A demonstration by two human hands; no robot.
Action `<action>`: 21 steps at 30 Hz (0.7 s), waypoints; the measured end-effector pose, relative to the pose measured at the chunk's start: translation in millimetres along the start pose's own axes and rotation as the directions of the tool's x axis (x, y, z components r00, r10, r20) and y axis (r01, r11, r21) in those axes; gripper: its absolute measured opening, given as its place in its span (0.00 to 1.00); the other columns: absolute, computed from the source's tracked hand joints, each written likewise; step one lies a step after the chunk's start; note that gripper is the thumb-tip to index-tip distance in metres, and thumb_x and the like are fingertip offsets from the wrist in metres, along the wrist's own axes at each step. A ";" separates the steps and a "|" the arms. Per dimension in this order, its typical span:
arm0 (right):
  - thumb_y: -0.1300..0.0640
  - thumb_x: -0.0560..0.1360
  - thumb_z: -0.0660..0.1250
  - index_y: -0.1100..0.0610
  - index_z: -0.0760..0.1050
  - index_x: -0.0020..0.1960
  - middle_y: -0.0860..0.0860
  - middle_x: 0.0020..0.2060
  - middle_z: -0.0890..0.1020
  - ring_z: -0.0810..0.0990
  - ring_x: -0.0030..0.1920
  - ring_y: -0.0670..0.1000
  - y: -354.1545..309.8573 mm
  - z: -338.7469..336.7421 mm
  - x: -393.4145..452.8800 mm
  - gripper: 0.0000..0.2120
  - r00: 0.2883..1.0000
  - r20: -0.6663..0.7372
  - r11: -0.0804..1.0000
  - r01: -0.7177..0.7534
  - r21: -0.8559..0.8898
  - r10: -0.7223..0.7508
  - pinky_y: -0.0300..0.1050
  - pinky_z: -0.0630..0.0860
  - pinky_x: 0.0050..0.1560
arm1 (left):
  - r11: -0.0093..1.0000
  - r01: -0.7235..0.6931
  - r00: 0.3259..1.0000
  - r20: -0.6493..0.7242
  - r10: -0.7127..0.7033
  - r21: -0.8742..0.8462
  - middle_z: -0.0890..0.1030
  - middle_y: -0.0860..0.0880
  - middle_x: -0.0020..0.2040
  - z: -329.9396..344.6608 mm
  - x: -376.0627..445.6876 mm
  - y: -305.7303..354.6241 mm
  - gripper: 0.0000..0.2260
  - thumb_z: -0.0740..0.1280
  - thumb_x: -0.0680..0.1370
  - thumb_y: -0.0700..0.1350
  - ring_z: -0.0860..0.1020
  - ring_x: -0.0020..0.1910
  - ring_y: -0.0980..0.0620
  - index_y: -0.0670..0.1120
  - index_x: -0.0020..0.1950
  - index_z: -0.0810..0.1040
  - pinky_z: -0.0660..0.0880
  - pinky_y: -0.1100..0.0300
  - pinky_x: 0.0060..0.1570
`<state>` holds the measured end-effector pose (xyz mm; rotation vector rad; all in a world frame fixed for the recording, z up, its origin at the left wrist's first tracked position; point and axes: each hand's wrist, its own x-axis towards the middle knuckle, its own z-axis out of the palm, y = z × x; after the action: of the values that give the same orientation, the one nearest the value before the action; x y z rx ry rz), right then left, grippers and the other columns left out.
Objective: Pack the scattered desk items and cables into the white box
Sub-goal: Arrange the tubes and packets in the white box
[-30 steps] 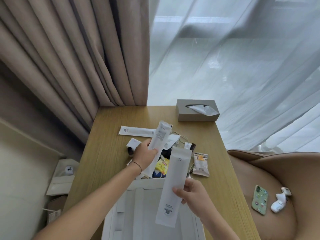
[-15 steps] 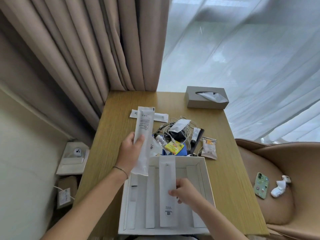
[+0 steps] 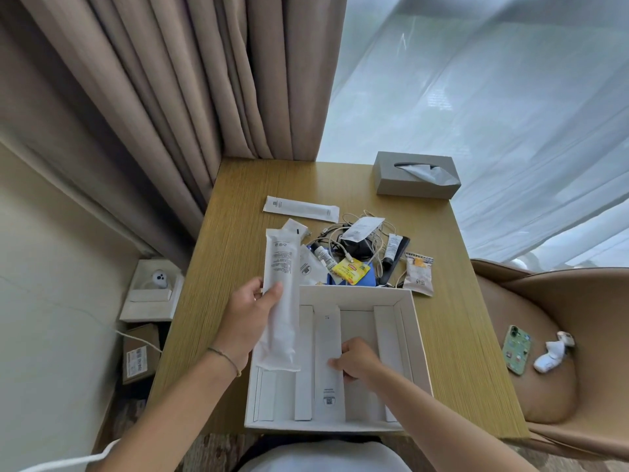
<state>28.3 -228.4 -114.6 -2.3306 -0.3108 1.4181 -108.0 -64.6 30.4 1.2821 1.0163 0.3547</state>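
Inside the white box (image 3: 405,301), a flat white sachet (image 3: 327,362) was pinned lengthwise by the right hand's (image 3: 357,361) curled fingers, while a second long sachet (image 3: 280,301) was gripped ready by the left hand (image 3: 250,316).

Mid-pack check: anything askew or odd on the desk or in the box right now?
Nothing damaged or spilled. The cables lie tangled in a heap with small packets just behind the white box. The long sachet in the left hand overhangs the box's left rim; the right hand presses another sachet flat inside.
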 end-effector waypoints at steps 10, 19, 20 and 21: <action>0.42 0.74 0.70 0.55 0.80 0.45 0.52 0.37 0.87 0.86 0.39 0.51 -5.3 -0.2 -6.3 0.16 0.987 -0.080 0.886 0.086 -0.455 -0.137 0.47 0.83 0.46 | 0.991 0.131 0.971 0.195 -0.136 0.037 0.87 0.43 0.51 14.5 -16.4 -11.8 0.07 0.68 0.80 0.39 0.86 0.49 0.45 0.41 0.57 0.81 0.82 0.55 0.47; 0.58 0.76 0.62 0.57 0.82 0.39 0.49 0.23 0.83 0.78 0.24 0.43 -17.8 -60.9 -36.8 0.11 0.970 -0.195 0.984 0.123 -0.131 -0.148 0.40 0.79 0.32 | 0.909 0.260 0.885 0.297 -0.360 0.326 0.87 0.42 0.48 36.6 -18.3 -39.7 0.09 0.71 0.78 0.45 0.84 0.41 0.49 0.41 0.53 0.84 0.80 0.55 0.45; 0.58 0.75 0.62 0.56 0.82 0.39 0.49 0.24 0.84 0.78 0.23 0.43 -18.6 -68.1 -42.8 0.11 0.969 -0.202 0.988 0.130 -0.082 -0.144 0.37 0.75 0.28 | 0.901 0.271 0.879 0.295 -0.375 0.338 0.87 0.42 0.48 40.1 -16.0 -44.5 0.09 0.71 0.78 0.46 0.84 0.42 0.48 0.41 0.53 0.84 0.80 0.54 0.47; 0.59 0.75 0.62 0.56 0.82 0.39 0.50 0.25 0.84 0.77 0.22 0.43 -19.4 -73.6 -48.3 0.11 0.970 -0.199 0.990 0.135 -0.032 -0.139 0.35 0.71 0.25 | 0.893 0.288 0.871 0.294 -0.394 0.345 0.87 0.43 0.49 44.0 -13.0 -49.3 0.10 0.71 0.78 0.46 0.85 0.44 0.47 0.41 0.54 0.83 0.81 0.52 0.49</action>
<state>71.4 -245.3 -37.3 -2.3919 -0.4186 1.1094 -95.5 -116.2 -11.0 1.3316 0.9800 -0.3123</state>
